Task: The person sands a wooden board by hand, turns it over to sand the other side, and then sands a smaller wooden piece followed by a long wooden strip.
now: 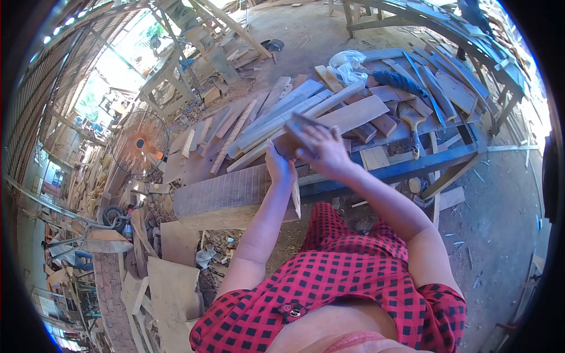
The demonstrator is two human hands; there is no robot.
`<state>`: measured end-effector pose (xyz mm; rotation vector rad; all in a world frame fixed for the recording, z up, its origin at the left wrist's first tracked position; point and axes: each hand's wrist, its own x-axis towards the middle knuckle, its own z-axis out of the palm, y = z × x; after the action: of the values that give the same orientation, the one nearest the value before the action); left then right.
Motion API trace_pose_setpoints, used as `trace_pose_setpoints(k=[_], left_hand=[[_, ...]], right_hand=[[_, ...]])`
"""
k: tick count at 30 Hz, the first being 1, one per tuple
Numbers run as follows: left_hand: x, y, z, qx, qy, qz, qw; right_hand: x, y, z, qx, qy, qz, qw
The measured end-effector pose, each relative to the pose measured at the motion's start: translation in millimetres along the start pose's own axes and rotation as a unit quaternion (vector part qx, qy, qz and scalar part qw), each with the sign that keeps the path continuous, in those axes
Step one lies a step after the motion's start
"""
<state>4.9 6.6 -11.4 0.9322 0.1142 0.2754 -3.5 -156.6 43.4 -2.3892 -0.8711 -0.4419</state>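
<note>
We see a dark wooden block (288, 145) raised between both hands, beside the thick timber beam (220, 191) and in front of the piled boards (356, 113). The left hand (279, 165) clasps its lower end; the right hand (325, 150) lies across its upper part, though we cannot tell whether those fingers pinch it. We judge the step as two-handed surface work, calling for steady left support and even right pressure.
</note>
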Motion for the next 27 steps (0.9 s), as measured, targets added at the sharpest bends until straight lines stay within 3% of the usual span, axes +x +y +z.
trace_pose_setpoints(k=[2, 6, 11, 14, 17, 21, 23, 27], left_hand=[[4.6, -3.9, -0.3, -0.102, 0.031, -0.001, 0.994], [2.8, -6.6, -8.4, -0.047, 0.006, 0.003, 0.999], [-7.0, 5.4, 11.4, 0.006, 0.056, -0.009, 0.998], [-8.6, 6.3, 14.6, 0.004, 0.070, -0.006, 0.998], [-8.6, 7.3, 15.7, 0.010, 0.072, -0.002, 0.997], [-7.5, 5.1, 13.9, 0.007, 0.077, 0.001, 0.997], [-7.2, 4.9, 12.4, 0.012, 0.074, 0.001, 0.997], [-9.2, 7.4, 13.7, 0.016, 0.060, -0.006, 0.998]], right_hand=[[-6.2, -6.1, 5.7, 0.056, -0.021, -0.018, 0.998], [-12.2, 15.5, 1.3, 0.033, -0.035, -0.045, 0.998], [-12.8, 109.3, -14.0, -0.059, 0.028, 0.165, 0.984], [-14.7, 160.0, -26.4, -0.057, 0.062, 0.307, 0.948], [-21.7, 181.0, -21.6, -0.037, 0.089, 0.323, 0.941], [-29.4, 147.0, 5.2, -0.072, 0.138, 0.293, 0.943], [-36.4, 115.4, 21.5, -0.067, 0.161, 0.225, 0.959], [-43.1, 21.5, 10.7, -0.005, 0.110, 0.073, 0.991]])
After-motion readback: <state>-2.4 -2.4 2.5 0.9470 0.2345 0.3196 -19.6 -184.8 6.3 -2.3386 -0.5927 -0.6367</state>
